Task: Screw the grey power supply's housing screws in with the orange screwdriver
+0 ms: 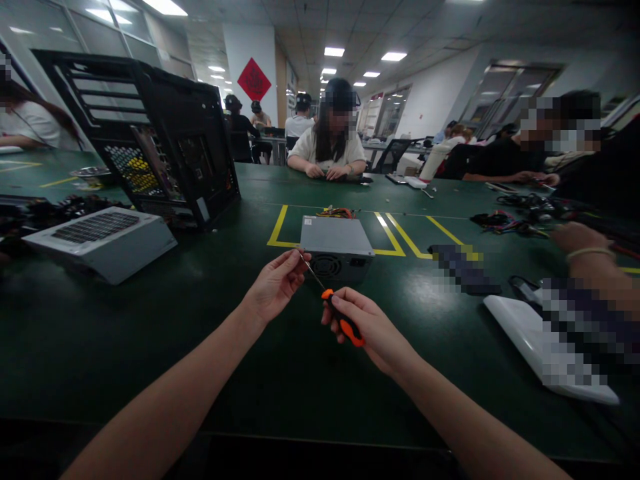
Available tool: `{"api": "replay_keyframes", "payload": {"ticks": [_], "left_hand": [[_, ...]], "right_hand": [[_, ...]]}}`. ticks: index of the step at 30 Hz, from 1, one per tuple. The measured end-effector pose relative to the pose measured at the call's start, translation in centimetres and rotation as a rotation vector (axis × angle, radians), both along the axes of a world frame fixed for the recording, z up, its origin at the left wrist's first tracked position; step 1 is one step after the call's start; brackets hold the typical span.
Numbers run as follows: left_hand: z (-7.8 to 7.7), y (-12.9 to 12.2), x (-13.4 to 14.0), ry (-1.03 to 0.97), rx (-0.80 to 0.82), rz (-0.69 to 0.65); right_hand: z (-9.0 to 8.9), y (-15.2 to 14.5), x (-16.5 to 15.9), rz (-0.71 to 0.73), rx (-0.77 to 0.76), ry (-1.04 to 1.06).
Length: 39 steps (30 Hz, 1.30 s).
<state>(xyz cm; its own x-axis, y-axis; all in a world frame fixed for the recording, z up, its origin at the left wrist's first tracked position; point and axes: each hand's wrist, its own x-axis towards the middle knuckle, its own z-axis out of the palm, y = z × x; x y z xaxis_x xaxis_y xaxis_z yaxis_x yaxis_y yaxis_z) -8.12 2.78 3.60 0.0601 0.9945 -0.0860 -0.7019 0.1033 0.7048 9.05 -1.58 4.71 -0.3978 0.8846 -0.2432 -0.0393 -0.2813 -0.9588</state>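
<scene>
My right hand [367, 327] is closed round the orange and black handle of a screwdriver [326, 293]. Its thin metal shaft slants up and left to my left hand [277, 283]. There my left thumb and fingers are pinched together at the tip; anything small between them is too tiny to make out. Just beyond both hands, a grey computer power supply [337, 235] lies on the green table [260, 387], its fan grille and socket facing me. Coloured wires [337, 213] show behind it. My hands partly cover its front left corner.
A black computer case [200, 160] stands at the left, beside another power supply [115, 243]. On the right lie a white flat device [530, 340], bundled cables [510, 220] and a co-worker's hand [583, 240]. Another person [327, 143] sits across the table. Yellow tape [277, 227] marks the tabletop.
</scene>
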Motion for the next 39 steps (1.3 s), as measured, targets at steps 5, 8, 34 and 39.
{"api": "replay_keyframes", "payload": {"ticks": [5, 8, 34, 39], "left_hand": [[-0.1, -0.1, 0.2, 0.067, 0.014, -0.006], [-0.3, -0.2, 0.4, 0.148, 0.036, -0.024], [-2.2, -1.1, 2.4, 0.542, 0.111, -0.184], [-1.7, -1.2, 2.1, 0.514, 0.105, -0.176]], "right_hand": [[-0.1, -0.2, -0.3, -0.015, -0.032, 0.046], [-0.3, -0.3, -0.3, -0.031, -0.052, 0.102], [-2.8, -4.0, 2.4, -0.14, -0.232, 0.255], [-2.8, -4.2, 2.1, -0.157, -0.199, 0.242]]}}
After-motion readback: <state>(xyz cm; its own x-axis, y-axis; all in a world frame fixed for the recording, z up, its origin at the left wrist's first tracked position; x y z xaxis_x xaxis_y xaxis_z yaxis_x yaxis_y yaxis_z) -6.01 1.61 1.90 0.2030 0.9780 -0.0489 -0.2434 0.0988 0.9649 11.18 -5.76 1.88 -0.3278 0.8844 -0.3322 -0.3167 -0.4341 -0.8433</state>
